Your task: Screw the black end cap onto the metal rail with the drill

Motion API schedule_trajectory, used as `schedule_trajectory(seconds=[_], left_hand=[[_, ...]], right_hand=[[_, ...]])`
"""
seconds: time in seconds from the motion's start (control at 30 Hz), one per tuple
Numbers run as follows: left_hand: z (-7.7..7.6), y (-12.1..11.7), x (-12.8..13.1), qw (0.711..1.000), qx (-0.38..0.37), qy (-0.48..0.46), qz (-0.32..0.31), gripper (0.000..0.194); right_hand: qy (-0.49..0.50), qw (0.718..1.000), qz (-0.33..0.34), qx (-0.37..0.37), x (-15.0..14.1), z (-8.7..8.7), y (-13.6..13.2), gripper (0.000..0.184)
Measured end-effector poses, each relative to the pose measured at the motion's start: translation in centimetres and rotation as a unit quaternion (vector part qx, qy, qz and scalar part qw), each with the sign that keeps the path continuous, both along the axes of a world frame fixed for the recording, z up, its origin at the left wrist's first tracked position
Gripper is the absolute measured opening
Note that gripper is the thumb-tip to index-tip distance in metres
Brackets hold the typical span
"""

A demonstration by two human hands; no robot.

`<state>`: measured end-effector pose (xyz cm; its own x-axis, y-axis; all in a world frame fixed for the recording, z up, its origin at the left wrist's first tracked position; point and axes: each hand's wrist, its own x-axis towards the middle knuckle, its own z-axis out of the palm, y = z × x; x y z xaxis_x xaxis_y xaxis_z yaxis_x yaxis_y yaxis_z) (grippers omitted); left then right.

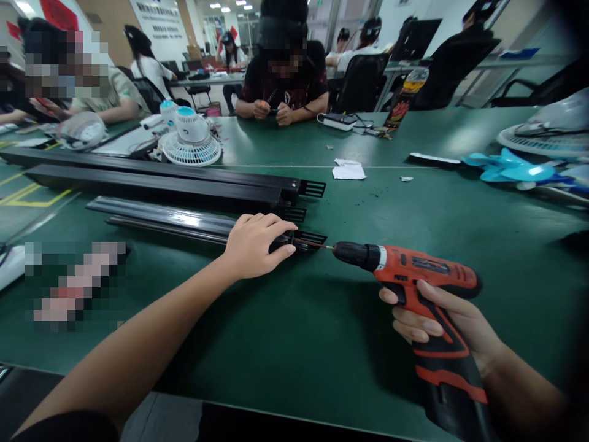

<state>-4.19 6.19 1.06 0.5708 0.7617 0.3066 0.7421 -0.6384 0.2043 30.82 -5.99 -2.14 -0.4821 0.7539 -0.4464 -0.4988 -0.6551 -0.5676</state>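
My left hand [256, 244] grips the near end of a long black metal rail [175, 220] lying on the green table [322, 331], fingers curled over its top. My right hand [442, 322] is wrapped round the handle of a red and black cordless drill [414, 276]. The drill lies level and points left. Its bit tip touches the slotted black end piece [309, 239] of the rail, just right of my left fingers.
Two longer black rails [151, 175] lie behind the held one. A small white fan [191, 142] stands at the back left, blue fan blades [510, 169] at the right, paper scraps [348, 170] in the middle. A person sits across the table; others work further back.
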Motion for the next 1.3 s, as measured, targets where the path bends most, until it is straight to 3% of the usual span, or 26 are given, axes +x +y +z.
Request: schedule_trajectory(seconds=[0.8,1.3], left_hand=[[-0.6,0.0,-0.2,0.999,0.035,0.009,-0.009,0.043],[-1.9,0.5,-0.6,0.983,0.164,-0.027,-0.075,0.034]], right_hand=[[-0.015,1.0,0.0,0.0,0.0,-0.1,0.1,0.04],[-0.024,1.0,-0.004,-0.007,-0.2,0.4,0.0,0.041]])
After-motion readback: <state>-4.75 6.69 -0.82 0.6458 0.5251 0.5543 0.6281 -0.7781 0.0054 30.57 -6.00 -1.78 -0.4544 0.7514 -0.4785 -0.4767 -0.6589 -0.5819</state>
